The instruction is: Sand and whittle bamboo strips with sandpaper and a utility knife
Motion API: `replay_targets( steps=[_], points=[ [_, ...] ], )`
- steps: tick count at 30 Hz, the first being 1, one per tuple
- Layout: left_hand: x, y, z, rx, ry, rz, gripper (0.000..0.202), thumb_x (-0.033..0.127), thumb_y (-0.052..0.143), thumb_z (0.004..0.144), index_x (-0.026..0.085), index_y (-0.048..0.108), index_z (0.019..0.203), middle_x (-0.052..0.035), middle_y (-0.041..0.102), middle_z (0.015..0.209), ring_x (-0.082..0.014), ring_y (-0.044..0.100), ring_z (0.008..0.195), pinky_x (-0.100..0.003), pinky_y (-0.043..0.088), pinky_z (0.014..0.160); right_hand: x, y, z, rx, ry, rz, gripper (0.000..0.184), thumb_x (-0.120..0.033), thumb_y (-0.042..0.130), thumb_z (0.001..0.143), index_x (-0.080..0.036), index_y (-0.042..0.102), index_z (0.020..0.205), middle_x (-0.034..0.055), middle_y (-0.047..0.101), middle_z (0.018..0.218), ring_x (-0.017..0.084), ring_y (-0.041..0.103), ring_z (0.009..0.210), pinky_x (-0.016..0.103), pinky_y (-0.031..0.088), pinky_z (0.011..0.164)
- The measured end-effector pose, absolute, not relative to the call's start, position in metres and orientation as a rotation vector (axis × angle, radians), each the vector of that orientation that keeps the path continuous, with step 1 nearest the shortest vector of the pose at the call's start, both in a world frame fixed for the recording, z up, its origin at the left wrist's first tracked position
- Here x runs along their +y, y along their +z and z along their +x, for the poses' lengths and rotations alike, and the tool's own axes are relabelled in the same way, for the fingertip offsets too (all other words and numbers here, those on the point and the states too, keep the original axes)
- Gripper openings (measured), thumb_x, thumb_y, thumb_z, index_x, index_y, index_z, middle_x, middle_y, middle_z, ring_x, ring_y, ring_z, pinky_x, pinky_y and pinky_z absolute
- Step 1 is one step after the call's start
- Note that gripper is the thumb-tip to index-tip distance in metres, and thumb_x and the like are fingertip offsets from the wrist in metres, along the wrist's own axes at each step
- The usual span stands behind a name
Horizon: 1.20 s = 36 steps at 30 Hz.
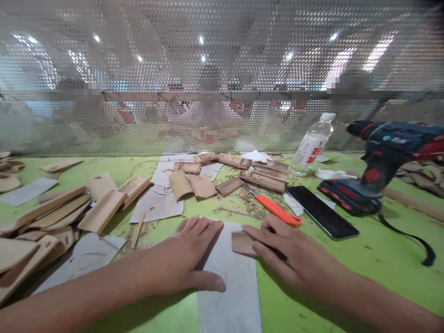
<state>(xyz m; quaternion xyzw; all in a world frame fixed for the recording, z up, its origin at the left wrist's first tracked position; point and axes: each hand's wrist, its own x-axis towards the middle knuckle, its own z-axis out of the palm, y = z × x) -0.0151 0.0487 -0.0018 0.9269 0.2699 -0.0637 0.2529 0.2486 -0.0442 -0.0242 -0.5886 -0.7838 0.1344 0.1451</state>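
Note:
My left hand [187, 259] lies flat, fingers stretched out, pressing on the left part of a grey sheet of sandpaper [231, 286] on the green table [381, 249]. My right hand [291, 252] rests with its fingers extended over a small flat bamboo piece [242, 242], holding it down on the sheet's upper right edge. The hand hides part of the piece.
An orange utility knife [275, 209], a black phone [321, 212], a cordless drill [381, 162] with a strap and a plastic bottle [312, 145] sit to the right. Several bamboo slats [58, 217] and paper sheets lie left and centre. A perforated metal screen [222, 78] closes the back.

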Motion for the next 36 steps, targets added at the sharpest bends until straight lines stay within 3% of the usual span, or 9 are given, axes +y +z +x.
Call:
replay_targets(
  steps=[3, 7, 10, 14, 20, 26, 29, 33, 36],
  points=[
    [0.049, -0.003, -0.015, 0.728, -0.157, 2.543, 0.099, 0.075, 0.061, 0.088, 0.019, 0.024, 0.162, -0.0172, 0.044, 0.147, -0.0381, 0.039, 0.137, -0.057, 0.031, 0.116, -0.046, -0.024, 0.247, -2.328, 0.402, -1.747, 0.074, -0.064, 0.055, 0.095, -0.019, 0.053, 0.153, 0.0227, 0.063, 0.123, 0.038, 0.065, 0.103, 0.053, 0.054, 0.085],
    [0.050, -0.003, -0.015, 0.732, -0.149, 2.552, 0.100, 0.076, 0.061, 0.088, 0.020, 0.024, 0.162, -0.0190, 0.043, 0.150, -0.0403, 0.038, 0.139, -0.060, 0.031, 0.115, -0.041, -0.022, 0.249, -2.311, 0.530, -1.539, 0.048, -0.050, 0.043, 0.106, -0.029, 0.060, 0.146, 0.0136, 0.071, 0.118, 0.029, 0.066, 0.100, 0.045, 0.053, 0.089],
    [0.050, -0.002, -0.014, 0.731, -0.176, 2.543, 0.107, 0.076, 0.061, 0.087, 0.017, 0.018, 0.164, -0.0208, 0.040, 0.154, -0.0413, 0.035, 0.142, -0.060, 0.029, 0.116, -0.036, -0.020, 0.248, -2.180, 0.642, -1.399, 0.041, -0.044, 0.044, 0.108, -0.031, 0.061, 0.143, 0.0078, 0.075, 0.120, 0.025, 0.067, 0.102, 0.038, 0.052, 0.090],
    [0.049, 0.001, -0.014, 0.763, -0.255, 2.550, 0.110, 0.074, 0.061, 0.089, 0.015, 0.009, 0.166, -0.0224, 0.033, 0.161, -0.0426, 0.029, 0.147, -0.060, 0.026, 0.118, -0.032, -0.021, 0.243, -2.210, 0.679, -1.431, 0.036, -0.042, 0.051, 0.105, -0.027, 0.070, 0.130, 0.0061, 0.079, 0.106, 0.023, 0.071, 0.087, 0.032, 0.051, 0.075],
    [0.048, 0.007, -0.020, 0.701, -0.285, 2.524, 0.107, 0.073, 0.061, 0.089, 0.019, 0.011, 0.166, -0.0232, 0.024, 0.167, -0.0451, 0.020, 0.153, -0.061, 0.028, 0.118, -0.039, -0.022, 0.230, -2.299, 0.641, -1.318, 0.036, -0.039, 0.049, 0.107, -0.031, 0.070, 0.135, 0.0014, 0.080, 0.096, 0.018, 0.070, 0.076, 0.028, 0.046, 0.065],
    [0.051, 0.012, -0.023, 0.703, -0.420, 2.479, 0.113, 0.071, 0.065, 0.087, 0.013, 0.008, 0.166, -0.0228, 0.007, 0.170, -0.0431, 0.010, 0.155, -0.059, 0.026, 0.120, -0.043, -0.022, 0.224, -2.389, 0.673, -1.212, 0.038, -0.036, 0.048, 0.107, -0.029, 0.066, 0.140, 0.0035, 0.080, 0.108, 0.018, 0.072, 0.082, 0.027, 0.050, 0.071],
    [0.052, 0.012, -0.022, 0.686, -0.388, 2.493, 0.117, 0.076, 0.065, 0.083, 0.013, 0.012, 0.166, -0.0226, 0.011, 0.170, -0.0437, 0.013, 0.155, -0.059, 0.026, 0.120, -0.041, -0.024, 0.224, -2.396, 0.525, -1.235, 0.040, -0.033, 0.046, 0.108, -0.027, 0.063, 0.143, 0.0050, 0.081, 0.102, 0.018, 0.071, 0.077, 0.027, 0.049, 0.067],
    [0.051, 0.009, -0.020, 0.662, -0.356, 2.528, 0.116, 0.078, 0.062, 0.084, 0.012, 0.012, 0.165, -0.0234, 0.012, 0.169, -0.0425, 0.014, 0.155, -0.059, 0.022, 0.122, -0.036, -0.026, 0.228, -2.458, 0.668, -1.074, 0.037, -0.032, 0.048, 0.107, -0.027, 0.067, 0.138, 0.0021, 0.078, 0.084, 0.013, 0.068, 0.065, 0.023, 0.047, 0.060],
    [0.051, 0.007, -0.018, 0.719, -0.385, 2.528, 0.117, 0.081, 0.058, 0.085, 0.013, 0.009, 0.166, -0.0208, 0.006, 0.171, -0.0425, 0.009, 0.156, -0.058, 0.019, 0.123, -0.032, -0.026, 0.237, -2.356, 0.452, -1.233, 0.035, -0.032, 0.049, 0.107, -0.029, 0.070, 0.135, 0.0026, 0.080, 0.089, 0.016, 0.071, 0.072, 0.026, 0.050, 0.065]
  ],
)
